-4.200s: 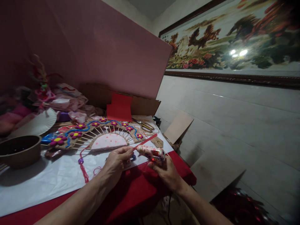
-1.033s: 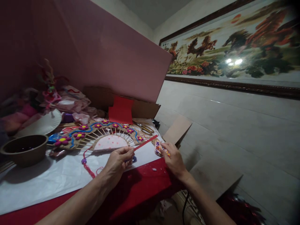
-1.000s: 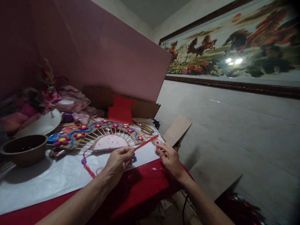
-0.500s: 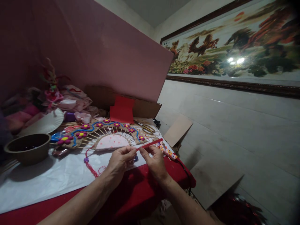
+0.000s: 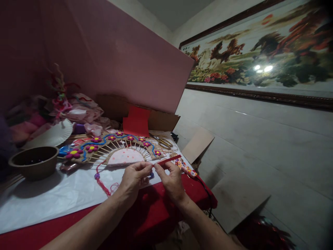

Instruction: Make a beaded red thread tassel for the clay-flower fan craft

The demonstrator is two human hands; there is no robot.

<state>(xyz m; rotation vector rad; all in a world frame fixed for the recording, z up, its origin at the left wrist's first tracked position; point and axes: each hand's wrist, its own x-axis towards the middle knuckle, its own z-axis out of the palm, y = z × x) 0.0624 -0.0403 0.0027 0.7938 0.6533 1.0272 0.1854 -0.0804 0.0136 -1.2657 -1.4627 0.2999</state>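
Between both hands is a narrow red paper strip [image 5: 169, 159], its free end pointing right and slightly up. My left hand [image 5: 136, 177] pinches the strip's left end between thumb and fingertips. My right hand [image 5: 170, 178] grips it close by, thumb on the near side and fingers behind. Just beyond lies a half-round fan [image 5: 125, 157] with thin wooden ribs, a dotted pale centre, a blue wavy line and purple-and-yellow flowers. A pink tassel [image 5: 104, 187] with a purple bead hangs from its left corner. Something small and blue shows behind my left fingers, mostly hidden.
A dark bowl [image 5: 35, 170] stands at the left on white sheeting [image 5: 65, 198] over a red cloth [image 5: 156, 215]. Behind the fan are red paper [image 5: 136, 121] and scissors [image 5: 163, 142]. A flower-patterned glue gun or similar handle [image 5: 187, 169] lies near the right edge, with a black cord.
Both hands keep hold of the red strip, and their fingertips have shifted only slightly. The strip looks darker and turned a little. The whole view has moved marginally.
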